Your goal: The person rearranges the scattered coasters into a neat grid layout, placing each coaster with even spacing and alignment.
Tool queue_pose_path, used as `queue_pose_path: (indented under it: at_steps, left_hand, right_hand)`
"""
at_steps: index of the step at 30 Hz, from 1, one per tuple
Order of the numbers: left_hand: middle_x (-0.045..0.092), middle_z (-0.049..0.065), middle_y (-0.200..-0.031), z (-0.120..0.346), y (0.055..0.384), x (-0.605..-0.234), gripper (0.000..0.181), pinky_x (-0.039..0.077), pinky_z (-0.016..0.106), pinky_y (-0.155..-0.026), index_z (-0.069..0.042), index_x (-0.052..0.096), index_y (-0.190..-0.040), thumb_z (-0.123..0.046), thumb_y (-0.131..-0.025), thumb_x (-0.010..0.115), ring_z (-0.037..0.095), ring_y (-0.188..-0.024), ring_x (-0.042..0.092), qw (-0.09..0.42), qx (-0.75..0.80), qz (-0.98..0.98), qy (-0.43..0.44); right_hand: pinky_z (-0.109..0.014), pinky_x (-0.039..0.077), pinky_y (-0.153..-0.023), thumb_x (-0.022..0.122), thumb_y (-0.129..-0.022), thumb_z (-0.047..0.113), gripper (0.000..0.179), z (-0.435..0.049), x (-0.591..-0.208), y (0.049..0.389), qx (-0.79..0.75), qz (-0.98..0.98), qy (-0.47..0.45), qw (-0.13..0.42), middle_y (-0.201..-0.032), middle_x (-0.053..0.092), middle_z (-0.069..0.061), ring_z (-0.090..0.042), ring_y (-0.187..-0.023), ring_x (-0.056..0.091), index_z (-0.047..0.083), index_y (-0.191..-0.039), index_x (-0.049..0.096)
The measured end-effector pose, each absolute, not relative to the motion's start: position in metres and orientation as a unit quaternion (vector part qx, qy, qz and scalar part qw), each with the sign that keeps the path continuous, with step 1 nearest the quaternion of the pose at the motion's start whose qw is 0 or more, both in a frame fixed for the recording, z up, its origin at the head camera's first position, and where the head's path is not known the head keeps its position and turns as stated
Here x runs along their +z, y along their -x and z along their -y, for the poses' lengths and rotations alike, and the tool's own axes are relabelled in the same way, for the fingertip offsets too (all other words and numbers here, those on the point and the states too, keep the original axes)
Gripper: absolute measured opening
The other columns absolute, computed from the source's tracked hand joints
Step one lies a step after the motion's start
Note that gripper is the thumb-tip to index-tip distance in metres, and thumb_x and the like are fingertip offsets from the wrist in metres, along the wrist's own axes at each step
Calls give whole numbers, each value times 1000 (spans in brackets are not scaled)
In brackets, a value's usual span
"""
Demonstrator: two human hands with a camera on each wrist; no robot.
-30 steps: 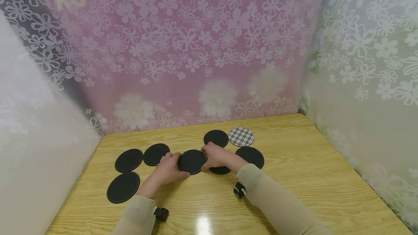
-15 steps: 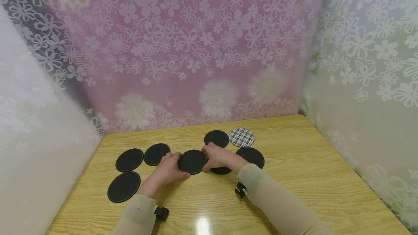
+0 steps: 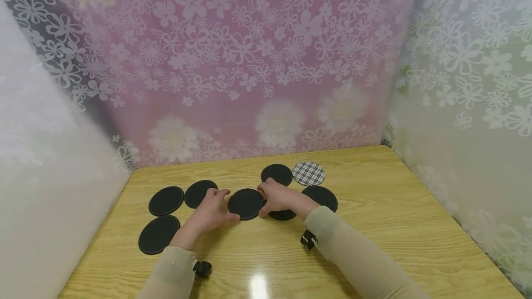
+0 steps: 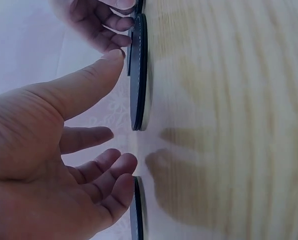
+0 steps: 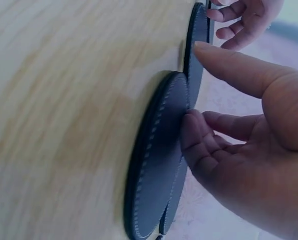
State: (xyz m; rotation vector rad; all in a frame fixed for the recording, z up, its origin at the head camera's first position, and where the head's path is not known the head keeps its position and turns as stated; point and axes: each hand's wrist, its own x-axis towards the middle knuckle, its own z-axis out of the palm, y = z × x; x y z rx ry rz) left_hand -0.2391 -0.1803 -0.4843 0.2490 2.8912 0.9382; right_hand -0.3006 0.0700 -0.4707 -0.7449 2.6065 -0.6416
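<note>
A round black coaster (image 3: 246,204) with a stitched rim lies flat on the table between the two hands. My left hand (image 3: 209,211) is at its left side, thumb and fingers spread; in the left wrist view a gap shows between the fingers and this coaster (image 4: 140,75). On the opposite side, my right hand (image 3: 277,196) has its thumb and fingertips right at the coaster's right edge, thumb and fingers apart. Beneath that hand another black coaster (image 3: 282,215) is partly hidden, and the right wrist view shows curved fingers close over this coaster (image 5: 158,160).
Further black coasters lie left (image 3: 166,200), front left (image 3: 159,234), beside the left hand (image 3: 199,193), behind the right hand (image 3: 276,174) and near the right wrist (image 3: 322,197). A plaid coaster (image 3: 309,173) lies at the back right. Floral curtains (image 3: 266,59) surround the wooden table (image 3: 395,206).
My left hand has drawn slightly left, off the middle coaster's edge, and its fingers have spread. The right hand stays at the coaster's right edge. The coaster has hardly moved.
</note>
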Motion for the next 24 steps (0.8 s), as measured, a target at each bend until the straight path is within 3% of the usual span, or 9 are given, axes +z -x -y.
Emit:
queue_pose_path:
  at_steps: [3, 7, 12, 18, 24]
  left_hand:
    - [45, 28, -156, 186, 236, -480, 87, 50, 63, -110, 0, 52, -161, -31, -92, 95, 47, -141, 52, 37, 297, -951, -83]
    - [46, 29, -157, 195, 233, -472, 86, 46, 66, -111, -1, 51, -162, -34, -94, 92, 50, -144, 45, 24, 272, -958, -85]
    - [47, 30, -158, 206, 233, -466, 84, 40, 74, -113, -1, 52, -161, -36, -95, 91, 54, -146, 42, 2, 240, -968, -79]
    - [42, 31, -164, 223, 235, -464, 87, 31, 80, -117, 0, 49, -163, -34, -95, 91, 57, -153, 35, -17, 218, -973, -68]
    - [33, 34, -170, 238, 236, -464, 89, 26, 78, -121, 4, 48, -162, -36, -95, 91, 58, -156, 31, -33, 198, -976, -79]
  right_hand:
    - [-40, 52, -87, 95, -91, 27, 83, -67, -467, 300, -223, -924, 255, 177, -129, 55, -10, -19, -96, 59, 2, -159, 54]
    - [-43, 56, -97, 93, -94, 29, 81, -64, -463, 298, -211, -931, 252, 158, -139, 56, -15, -24, -112, 64, 3, -160, 55]
    - [-48, 55, -104, 91, -96, 34, 79, -57, -460, 301, -214, -933, 260, 129, -146, 55, -17, -32, -130, 60, 4, -159, 56]
    - [-59, 43, -119, 88, -98, 41, 82, -46, -455, 308, -214, -936, 257, 114, -164, 47, -18, -39, -151, 46, 9, -164, 51]
    - [-61, 38, -123, 84, -101, 43, 87, -38, -451, 312, -226, -933, 259, 107, -172, 39, -17, -38, -157, 42, 12, -170, 42]
